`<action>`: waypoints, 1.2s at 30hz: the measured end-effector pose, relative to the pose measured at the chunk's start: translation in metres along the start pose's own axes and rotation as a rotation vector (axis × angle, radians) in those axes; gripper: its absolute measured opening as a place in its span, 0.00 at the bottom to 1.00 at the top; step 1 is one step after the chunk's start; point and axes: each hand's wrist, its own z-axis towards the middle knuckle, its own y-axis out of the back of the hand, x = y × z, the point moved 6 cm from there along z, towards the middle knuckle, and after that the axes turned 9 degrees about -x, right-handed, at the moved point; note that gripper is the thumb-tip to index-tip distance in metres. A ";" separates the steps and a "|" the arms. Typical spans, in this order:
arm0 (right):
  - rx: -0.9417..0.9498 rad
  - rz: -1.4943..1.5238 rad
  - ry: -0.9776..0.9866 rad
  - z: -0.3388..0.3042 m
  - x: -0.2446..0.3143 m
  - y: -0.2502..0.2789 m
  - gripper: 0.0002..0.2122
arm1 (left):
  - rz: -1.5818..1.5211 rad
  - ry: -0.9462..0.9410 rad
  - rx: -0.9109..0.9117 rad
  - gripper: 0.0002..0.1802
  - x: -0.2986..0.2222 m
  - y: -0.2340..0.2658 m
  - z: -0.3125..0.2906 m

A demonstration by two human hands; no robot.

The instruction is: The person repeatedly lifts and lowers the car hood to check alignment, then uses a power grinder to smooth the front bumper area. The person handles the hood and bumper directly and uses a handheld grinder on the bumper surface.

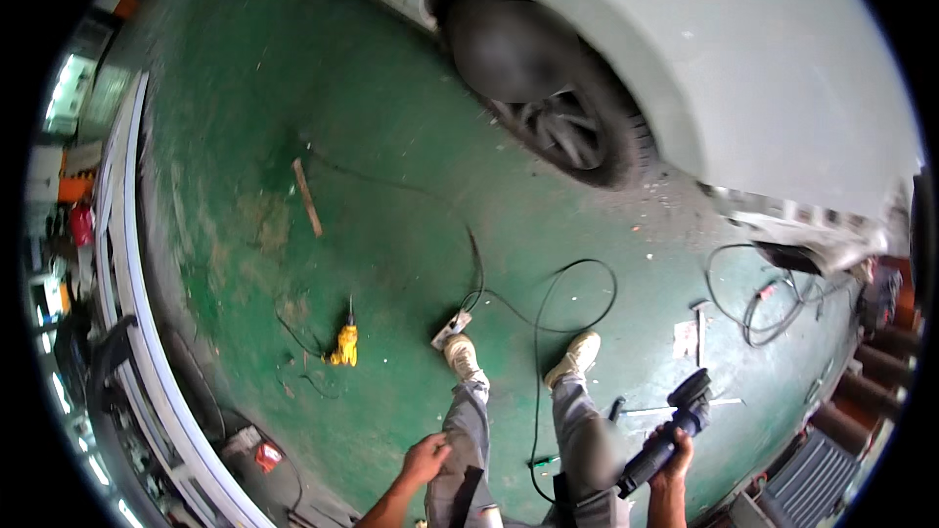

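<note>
In my right hand (675,460) is a black angle grinder (653,455), gripped by its body, its head tilted up and away from me beside my right knee. A black cord comes off the tool's rear end and loops over the floor. My left hand (426,457) is by my left knee, against the grey trouser leg (455,469). Its fingers are curled closed, and whatever they may hold is hidden. Ahead of my left shoe sits a white power strip (451,330) where cords meet. A yellow drill (344,345) with its bit pointing away lies to the left.
A pale car (782,68) with a front wheel (562,127) stands ahead and right. A hammer (700,328) and coiled cables (753,318) lie on the green floor at right. A wooden strip (306,198) lies left of centre. A white metal rail (137,264) borders the left.
</note>
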 end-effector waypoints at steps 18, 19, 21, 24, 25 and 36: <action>-0.031 0.803 -0.254 -0.068 0.098 0.098 0.18 | 0.031 -0.132 -0.083 0.23 -0.193 0.164 0.038; 0.009 0.821 -0.297 -0.068 0.103 0.097 0.17 | -0.003 -0.087 -0.083 0.23 -0.212 0.155 0.026; 0.030 0.882 -0.293 -0.074 0.119 0.096 0.16 | -0.033 -0.078 -0.066 0.22 -0.258 0.139 -0.016; 0.031 0.907 -0.334 -0.078 0.146 0.098 0.15 | -0.009 -0.161 0.004 0.22 -0.280 0.103 -0.051; 0.053 0.911 -0.300 -0.067 0.150 0.101 0.15 | 0.013 -0.193 0.045 0.22 -0.285 0.093 -0.058; 0.055 1.078 -0.162 -0.042 0.188 0.116 0.14 | -0.007 -0.067 0.168 0.19 -0.306 0.059 -0.026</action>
